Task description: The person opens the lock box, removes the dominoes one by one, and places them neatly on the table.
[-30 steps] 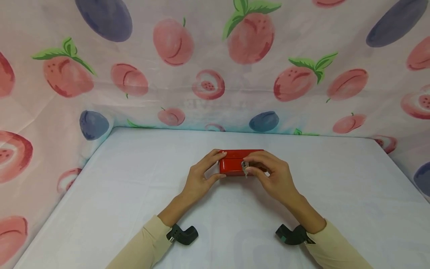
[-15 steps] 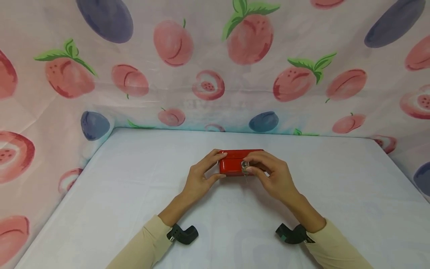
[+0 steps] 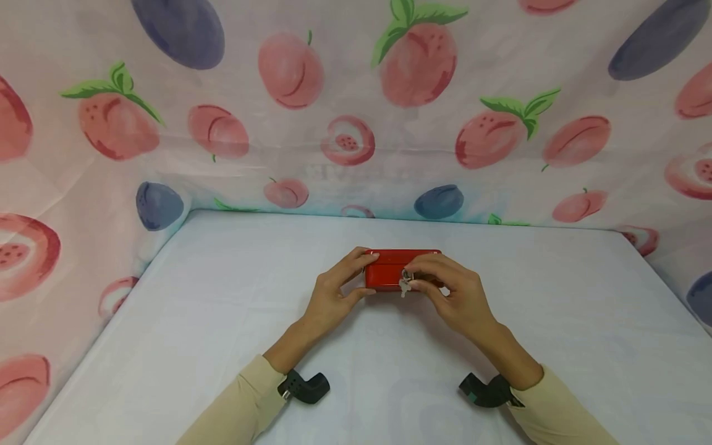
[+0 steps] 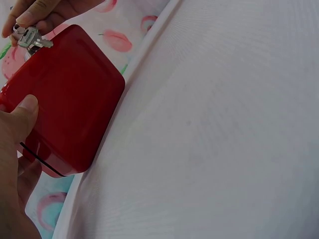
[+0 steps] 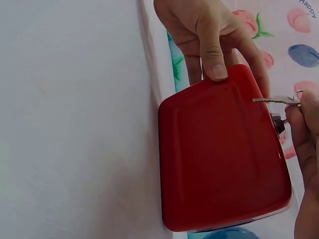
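Note:
A glossy red metal cash box (image 3: 384, 275) stands on edge on the white-covered table, its lock side facing up. My left hand (image 3: 332, 287) grips its left end, thumb on the near face and fingers over the far side. At the lock (image 5: 277, 122), my right hand (image 3: 458, 293) pinches a small metal key between thumb and forefinger. A second key (image 4: 31, 38) dangles from the same ring in front of the box. In the right wrist view, the dangling key (image 5: 271, 101) lies across the box's edge. The fingers partly cover the key in the lock.
A white cloth (image 3: 356, 371) covers the table. Behind and at the sides hangs a curtain (image 3: 345, 74) printed with peaches and plums. A black wrist camera mount (image 3: 305, 388) sits on the left wrist, and another mount (image 3: 485, 390) on the right.
The dangling key has swung and now shows its flat side. My right fingers have shifted slightly at the lock. My left hand keeps its grip on the cash box.

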`<action>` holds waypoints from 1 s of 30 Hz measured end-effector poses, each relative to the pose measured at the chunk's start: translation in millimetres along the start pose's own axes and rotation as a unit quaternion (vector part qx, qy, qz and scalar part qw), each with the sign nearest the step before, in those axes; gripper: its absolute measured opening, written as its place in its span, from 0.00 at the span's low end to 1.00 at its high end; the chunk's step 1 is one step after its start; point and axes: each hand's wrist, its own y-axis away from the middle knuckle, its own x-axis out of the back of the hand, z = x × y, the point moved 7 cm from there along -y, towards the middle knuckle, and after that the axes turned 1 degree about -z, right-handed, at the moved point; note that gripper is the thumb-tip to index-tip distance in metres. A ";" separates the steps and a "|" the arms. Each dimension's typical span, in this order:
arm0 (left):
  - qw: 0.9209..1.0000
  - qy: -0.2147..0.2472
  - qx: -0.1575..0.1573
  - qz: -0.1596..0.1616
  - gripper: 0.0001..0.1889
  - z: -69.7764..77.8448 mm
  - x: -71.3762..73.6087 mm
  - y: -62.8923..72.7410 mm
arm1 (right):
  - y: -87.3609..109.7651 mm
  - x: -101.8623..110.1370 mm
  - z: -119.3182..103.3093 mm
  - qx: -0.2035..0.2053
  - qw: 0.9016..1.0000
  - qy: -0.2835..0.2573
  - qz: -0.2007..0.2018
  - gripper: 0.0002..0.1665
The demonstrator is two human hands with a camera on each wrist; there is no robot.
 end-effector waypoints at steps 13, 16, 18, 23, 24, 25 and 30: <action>1.000 -0.007 0.002 -0.005 0.34 0.5 0.6 -0.8 | -1.0 3.1 -0.9 0.008 1.000 0.010 0.002 0.27; 1.000 -0.006 0.000 -0.004 0.34 0.7 0.7 -0.4 | -0.9 2.9 -1.0 0.012 1.000 0.011 0.001 0.27; 1.000 -0.006 -0.001 -0.003 0.33 0.5 0.8 -0.3 | -1.1 3.0 -1.4 0.015 1.000 0.011 0.000 0.27; 1.000 -0.006 -0.002 -0.004 0.34 -1.3 0.4 -0.2 | -0.6 3.3 -0.9 0.021 1.000 0.014 0.000 0.28; 1.000 -0.006 -0.002 -0.004 0.34 -1.4 0.4 -0.3 | -0.4 3.2 -0.5 0.022 1.000 0.013 0.001 0.29; 1.000 -0.006 -0.002 -0.004 0.34 -1.6 0.3 -0.2 | -0.1 3.0 0.0 0.024 1.000 0.013 0.002 0.29; 1.000 -0.005 0.002 -0.002 0.33 -1.8 0.4 0.2 | -1.5 1.1 -2.9 0.027 1.000 0.003 0.004 0.29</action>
